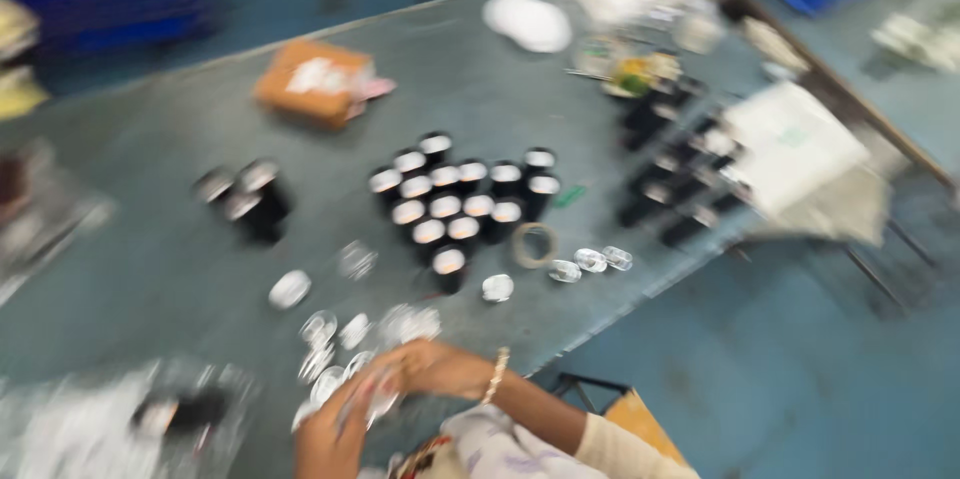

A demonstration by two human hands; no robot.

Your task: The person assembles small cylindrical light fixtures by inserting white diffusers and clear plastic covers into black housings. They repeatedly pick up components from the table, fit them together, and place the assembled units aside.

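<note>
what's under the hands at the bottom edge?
Small clear round lids lie scattered on the grey table around both hands. Whatever the fingers cover is hidden, and motion blur obscures any grip.

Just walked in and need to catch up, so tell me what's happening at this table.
A person works at a grey table, both hands together at its near edge. The right hand and left hand meet over a small clear lid; the picture is too blurred to tell which hand grips it. More clear lids lie scattered beside them. Further back, a cluster of small black jars with pale tops stands upright, with a tape roll beside it.
</note>
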